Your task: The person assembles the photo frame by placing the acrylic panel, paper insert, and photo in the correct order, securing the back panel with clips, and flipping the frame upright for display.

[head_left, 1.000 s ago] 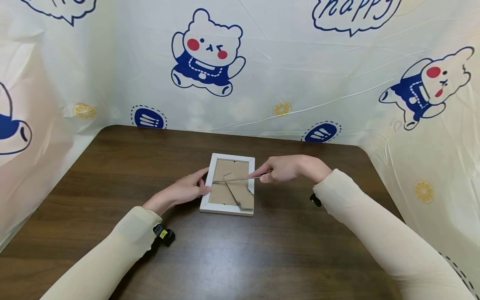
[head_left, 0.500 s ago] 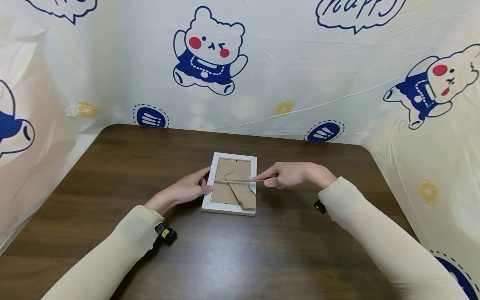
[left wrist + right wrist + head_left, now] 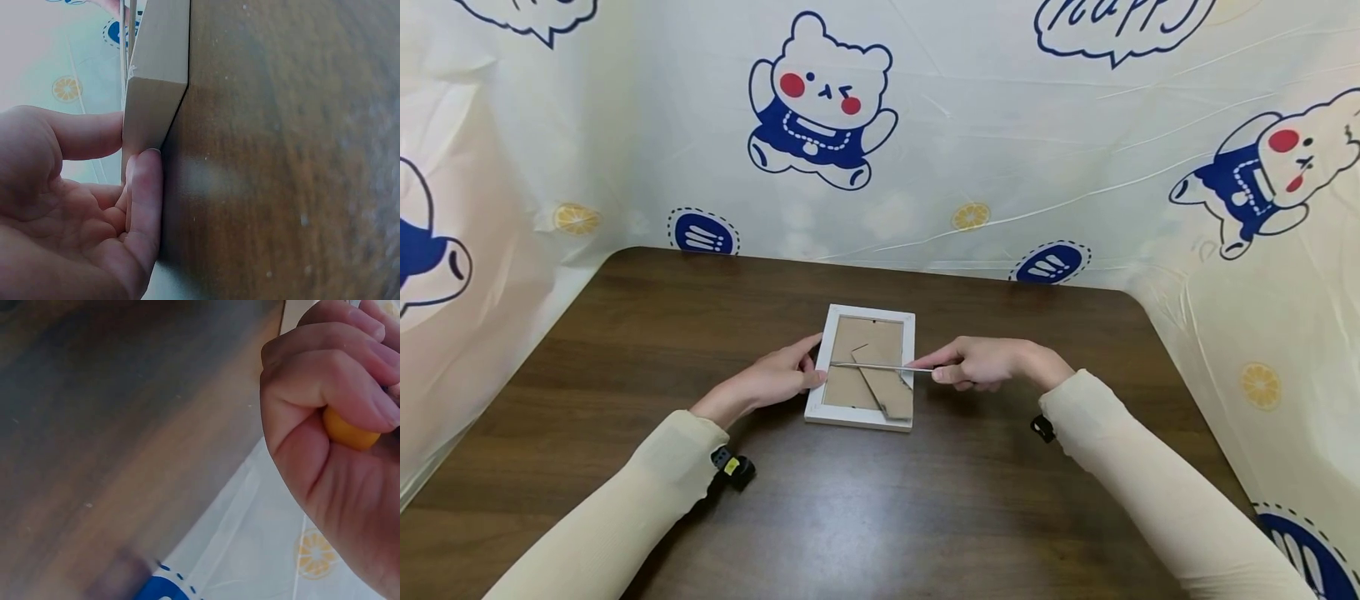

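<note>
Picture frame: a white frame (image 3: 860, 367) lies back-up on the dark wooden table (image 3: 700, 317), at the centre of the head view; its brown backing board (image 3: 859, 358) faces up, with a fold-out stand (image 3: 887, 392) slanting toward the frame's lower right corner.
Left hand: the left hand (image 3: 771, 379) rests against the frame's left edge, fingers nearly straight, thumb and fingertip touching the white side (the left wrist view shows this close up, at its left half) (image 3: 147, 187).
Right hand: the right hand (image 3: 981, 364), right of centre, is clenched round the yellow handle (image 3: 347, 431) of a screwdriver.
Screwdriver: its thin metal shaft (image 3: 872, 367) runs level across the backing, tip near the frame's left inner edge.
Backdrop: a cartoon-bear sheet (image 3: 820, 108) fills the top half of the head view.
</note>
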Tool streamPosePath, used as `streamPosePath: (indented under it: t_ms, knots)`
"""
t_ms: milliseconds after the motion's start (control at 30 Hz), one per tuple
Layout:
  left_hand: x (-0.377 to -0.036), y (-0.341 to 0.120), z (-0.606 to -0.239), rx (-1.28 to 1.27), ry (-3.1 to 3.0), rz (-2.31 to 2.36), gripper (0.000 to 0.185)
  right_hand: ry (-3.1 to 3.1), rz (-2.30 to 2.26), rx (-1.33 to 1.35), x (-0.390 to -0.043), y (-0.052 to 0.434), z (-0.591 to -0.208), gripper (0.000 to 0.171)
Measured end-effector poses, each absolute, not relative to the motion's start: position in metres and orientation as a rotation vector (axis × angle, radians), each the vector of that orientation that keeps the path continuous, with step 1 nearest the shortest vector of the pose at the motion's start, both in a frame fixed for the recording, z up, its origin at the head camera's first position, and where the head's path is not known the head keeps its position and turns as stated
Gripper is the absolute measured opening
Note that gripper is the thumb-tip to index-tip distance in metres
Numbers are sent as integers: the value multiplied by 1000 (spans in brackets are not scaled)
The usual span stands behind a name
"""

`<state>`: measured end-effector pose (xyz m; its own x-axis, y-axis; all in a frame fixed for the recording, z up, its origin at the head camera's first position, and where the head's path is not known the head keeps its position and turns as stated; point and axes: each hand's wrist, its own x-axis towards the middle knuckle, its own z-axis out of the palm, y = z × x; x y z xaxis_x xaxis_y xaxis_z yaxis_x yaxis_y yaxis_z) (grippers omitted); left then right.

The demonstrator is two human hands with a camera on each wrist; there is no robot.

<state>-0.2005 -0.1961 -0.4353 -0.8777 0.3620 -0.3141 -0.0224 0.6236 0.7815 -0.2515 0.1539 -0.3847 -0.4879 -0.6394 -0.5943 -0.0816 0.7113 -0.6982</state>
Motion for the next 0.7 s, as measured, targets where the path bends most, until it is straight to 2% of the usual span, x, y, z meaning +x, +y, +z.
streamPosePath:
  t_ms: [700]
  knots:
    - [-200,-194,-435,280,2414,1165,76,1999,-795,-558,-249,157,-398,42]
